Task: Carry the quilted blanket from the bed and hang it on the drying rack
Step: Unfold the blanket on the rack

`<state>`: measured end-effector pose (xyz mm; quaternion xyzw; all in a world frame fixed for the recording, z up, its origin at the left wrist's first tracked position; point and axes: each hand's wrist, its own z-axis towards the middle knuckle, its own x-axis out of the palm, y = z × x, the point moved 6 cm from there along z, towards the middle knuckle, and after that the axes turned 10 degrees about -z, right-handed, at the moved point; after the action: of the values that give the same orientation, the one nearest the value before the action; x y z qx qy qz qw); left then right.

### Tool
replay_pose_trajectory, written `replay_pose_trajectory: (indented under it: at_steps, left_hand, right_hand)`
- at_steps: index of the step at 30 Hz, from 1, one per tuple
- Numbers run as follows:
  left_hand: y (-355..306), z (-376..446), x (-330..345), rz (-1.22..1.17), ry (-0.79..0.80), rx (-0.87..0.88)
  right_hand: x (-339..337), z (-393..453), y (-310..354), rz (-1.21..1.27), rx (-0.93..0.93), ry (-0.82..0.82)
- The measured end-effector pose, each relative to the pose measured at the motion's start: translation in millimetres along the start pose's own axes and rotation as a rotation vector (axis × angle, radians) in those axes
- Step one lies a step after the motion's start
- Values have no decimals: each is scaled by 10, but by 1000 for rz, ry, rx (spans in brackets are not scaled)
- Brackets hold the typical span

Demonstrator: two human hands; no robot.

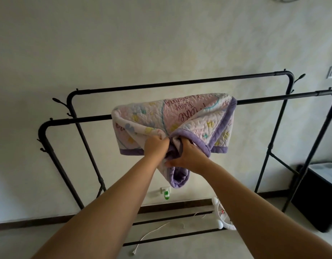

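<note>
Head view: both hands clamped on bunched quilted blanket (pixel 180 116), left hand (pixel 155 145), right hand (pixel 187 156), at near rail of drying rack (pixel 77 119). Risk: bundle off-centre toward rail's right end, slides off if released unspread.

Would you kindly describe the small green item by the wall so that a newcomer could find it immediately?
Start at the black drying rack against the pale wall, then look below the bunched quilted blanket. Low on the wall, just above the dark skirting board, sits a white socket plate with the green plug-in device in it. It is the only green thing there.
</note>
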<state>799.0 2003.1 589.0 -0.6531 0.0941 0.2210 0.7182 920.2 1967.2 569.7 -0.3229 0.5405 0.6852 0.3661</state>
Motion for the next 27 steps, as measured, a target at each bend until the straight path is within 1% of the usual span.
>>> replay_pose_trajectory:
  at_steps: [1, 2, 4, 6, 8, 9, 12, 13, 15, 17, 19, 20, 22, 25, 27]
  left_hand:
    - [-61, -14, -9, 80, 6, 21]
    - [-120, 14, 9, 182, 30, 78]
    - [-304, 9, 37, 331, 67, 247]
    - [-417, 2, 5, 400, 54, 349]
    - [-478, -29, -106, 374, 6, 394]
    - [-495, -39, -168, 311, -17, 391]
    - [-449, -32, -323, -32, 22, 311]
    - [-463, -24, -376, -89, 19, 332]
    - [-555, -8, -462, -60, 9, 482]
    - [-666, -27, -507, 28, -27, 685]
    - [-743, -17, -539, 140, -127, 807]
    - [-754, 8, -543, 218, -195, 827]
    - [-763, 98, -543, 386, -263, 804]
    - [-766, 307, -560, 617, -249, 756]
    - [-782, 419, -532, 775, -205, 814]
  right_hand:
    - [-13, -13, -2, -58, 9, -40]
    - [-34, -36, -1, -117, 24, -104]
    - [-94, -42, 81, -197, 69, -255]
    - [-205, -37, 209, -279, 113, -428]
    - [-323, -40, 340, -313, 120, -513]
    - [-383, -35, 394, -335, 110, -531]
    - [-608, -4, 549, -472, 71, -614]
    - [-698, 9, 582, -495, 51, -654]
    - [-891, 60, 654, -528, 1, -729]
    - [-1082, 113, 737, -554, -57, -794]
    - [-1254, 186, 812, -563, -116, -858]
    - [-1320, 232, 837, -563, -137, -877]
    - [-1413, 350, 859, -559, -165, -889]
    - [-1533, 527, 845, -506, -184, -925]
    - [-1599, 657, 837, -493, -210, -953]
